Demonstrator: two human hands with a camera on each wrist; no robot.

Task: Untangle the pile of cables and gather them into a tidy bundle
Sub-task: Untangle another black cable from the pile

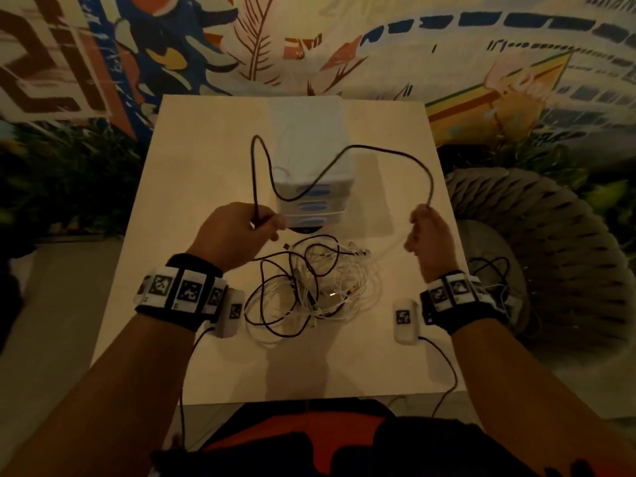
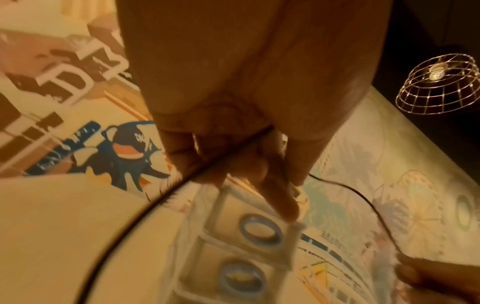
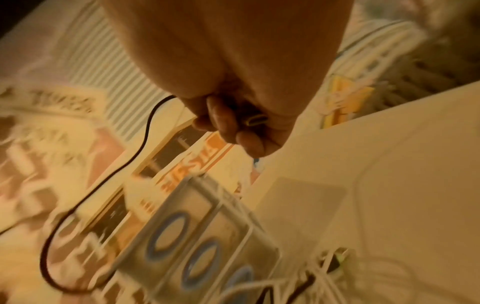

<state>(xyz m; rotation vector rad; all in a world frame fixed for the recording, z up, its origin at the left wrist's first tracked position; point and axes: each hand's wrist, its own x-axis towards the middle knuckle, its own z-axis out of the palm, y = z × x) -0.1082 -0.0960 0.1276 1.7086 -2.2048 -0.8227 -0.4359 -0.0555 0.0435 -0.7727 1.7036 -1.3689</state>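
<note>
A thin black cable [image 1: 385,151] hangs in a wavy arc in the air between my two hands, above the table. My left hand [image 1: 241,232] pinches one part of it [image 2: 221,162], fingers curled round the strand. My right hand [image 1: 428,232] grips the other end, with a metal plug [image 3: 255,120] showing inside its curled fingers. Below and between the hands lies a tangled pile of white and black cables [image 1: 309,287] on the white table [image 1: 223,373].
A small white drawer unit [image 1: 309,187] with blue oval handles stands at the table's far middle, right behind the hands. A woven grey seat [image 1: 550,242] stands to the right. A painted mural wall runs behind. A wire-cage lamp [image 2: 439,82] hangs off to the side.
</note>
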